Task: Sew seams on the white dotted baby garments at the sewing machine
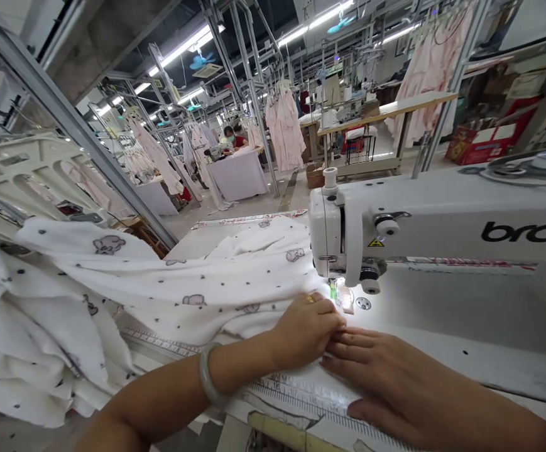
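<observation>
White fleecy fabric [235, 276] printed with small grey animals and dots lies across the sewing machine table and hangs off its left side. Its edge runs to the lit presser foot and needle area [333, 289] of a white sewing machine [433, 220]. My left hand [308, 329], with a ring and a bangle on that arm, is closed with its fingers bunched on the fabric just in front of the needle. Beside it, my right hand [381, 376] lies flat with its fingers stretched out, their tips touching the left hand. The fabric under the fingertips is mostly hidden.
A measuring tape strip [296, 398] runs along the table's front edge. A metal post [88, 138] and a cream plastic rack [32, 163] stand at the left. Behind are hanging pink garments [284, 129], a wooden-edged table [386, 113] and a seated person [235, 138].
</observation>
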